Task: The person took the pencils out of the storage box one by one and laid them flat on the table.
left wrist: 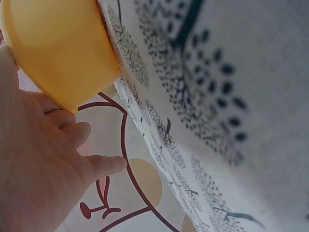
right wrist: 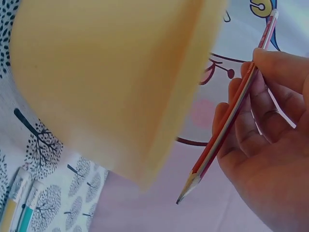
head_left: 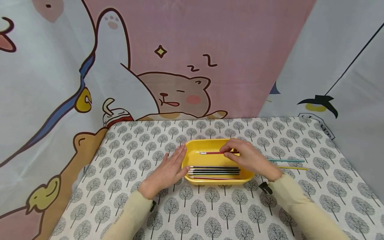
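A yellow tray (head_left: 192,143) sits on the table with several dark pencils (head_left: 214,171) and a red one lined up along its near side. My right hand (head_left: 243,153) pinches a red pencil (head_left: 212,153) over the tray, its white eraser end toward the left. The right wrist view shows that pencil's sharpened tip (right wrist: 186,191) sticking out below the fingers. At the tray's left end, my left hand (head_left: 168,170) rests with its fingers straight against the rim; the left wrist view has the fingers (left wrist: 63,121) beside the tray's outer wall.
To the right of the tray, a teal pencil (head_left: 288,160) and a yellow pencil (head_left: 292,167) lie on the tree-patterned cloth (head_left: 213,226). Behind the table hangs a curtain (head_left: 240,50) with cartoon animals.
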{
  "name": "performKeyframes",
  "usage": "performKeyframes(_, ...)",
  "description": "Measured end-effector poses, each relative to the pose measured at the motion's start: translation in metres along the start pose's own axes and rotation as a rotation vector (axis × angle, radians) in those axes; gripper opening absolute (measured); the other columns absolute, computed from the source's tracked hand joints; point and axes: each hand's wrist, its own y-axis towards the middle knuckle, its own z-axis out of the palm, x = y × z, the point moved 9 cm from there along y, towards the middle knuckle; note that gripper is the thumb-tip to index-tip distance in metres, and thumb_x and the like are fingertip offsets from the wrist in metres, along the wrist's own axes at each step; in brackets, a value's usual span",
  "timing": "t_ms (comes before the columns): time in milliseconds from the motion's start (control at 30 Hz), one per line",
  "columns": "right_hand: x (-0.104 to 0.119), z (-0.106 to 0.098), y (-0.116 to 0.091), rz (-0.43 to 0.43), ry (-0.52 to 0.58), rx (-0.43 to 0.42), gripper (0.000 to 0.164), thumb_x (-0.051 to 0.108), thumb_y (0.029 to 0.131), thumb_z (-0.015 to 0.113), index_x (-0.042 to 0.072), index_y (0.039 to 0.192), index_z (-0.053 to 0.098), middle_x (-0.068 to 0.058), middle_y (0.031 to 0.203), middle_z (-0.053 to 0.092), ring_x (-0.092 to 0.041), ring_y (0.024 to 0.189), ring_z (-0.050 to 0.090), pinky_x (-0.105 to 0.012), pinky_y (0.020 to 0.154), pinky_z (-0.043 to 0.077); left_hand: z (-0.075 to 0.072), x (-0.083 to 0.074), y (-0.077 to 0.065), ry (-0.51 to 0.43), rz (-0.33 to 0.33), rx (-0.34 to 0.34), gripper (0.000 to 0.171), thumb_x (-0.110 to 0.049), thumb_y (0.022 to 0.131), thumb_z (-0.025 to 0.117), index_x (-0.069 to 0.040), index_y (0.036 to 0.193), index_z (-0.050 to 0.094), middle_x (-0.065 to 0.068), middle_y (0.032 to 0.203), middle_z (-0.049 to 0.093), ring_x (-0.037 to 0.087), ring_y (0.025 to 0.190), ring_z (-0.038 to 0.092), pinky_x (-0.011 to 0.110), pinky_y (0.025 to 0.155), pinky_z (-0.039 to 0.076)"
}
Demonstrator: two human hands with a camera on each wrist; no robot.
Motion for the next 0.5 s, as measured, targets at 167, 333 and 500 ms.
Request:
performKeyframes(167, 0.002, -0.009, -0.005, -0.015, -0.008, -0.020, 0.020, 0.006, 0.096, 0.073, 0.020, 0.110, 0.076, 0.013, 0.105, 0.069, -0.008, 0.096, 0.064, -0.039, 0.085, 0.059, 0.000, 0.000, 0.000, 0.003, -0.002, 0.000, 0.077, -0.055, 0.110, 0.031, -0.006, 0.165, 0.008, 0.002, 0.171, -0.004, 0.025, 0.159, 0.011, 0.065, 0.123, 0.018)
performKeyframes(333, 0.002, -0.016, -0.011, -0.010, -0.038, -0.032, 0.019, 0.007, 0.097, 0.073, 0.021, 0.111, 0.076, 0.013, 0.105, 0.068, -0.006, 0.095, 0.063, -0.035, 0.083, 0.058, -0.001, 0.000, 0.000, 0.000, 0.002, -0.007, 0.077, -0.053, 0.110, 0.035, -0.005, 0.165, 0.009, 0.003, 0.171, -0.002, 0.029, 0.158, 0.015, 0.065, 0.122, 0.018)
performKeyframes(500, -0.002, -0.023, -0.017, 0.007, -0.047, -0.038, 0.021, 0.006, 0.097, 0.072, 0.019, 0.112, 0.076, 0.011, 0.107, 0.069, -0.008, 0.093, 0.063, -0.037, 0.081, 0.057, -0.001, 0.000, -0.001, 0.002, 0.003, -0.008, 0.077, -0.053, 0.110, 0.035, -0.005, 0.165, 0.010, 0.003, 0.172, -0.002, 0.027, 0.159, 0.013, 0.065, 0.122, 0.018)
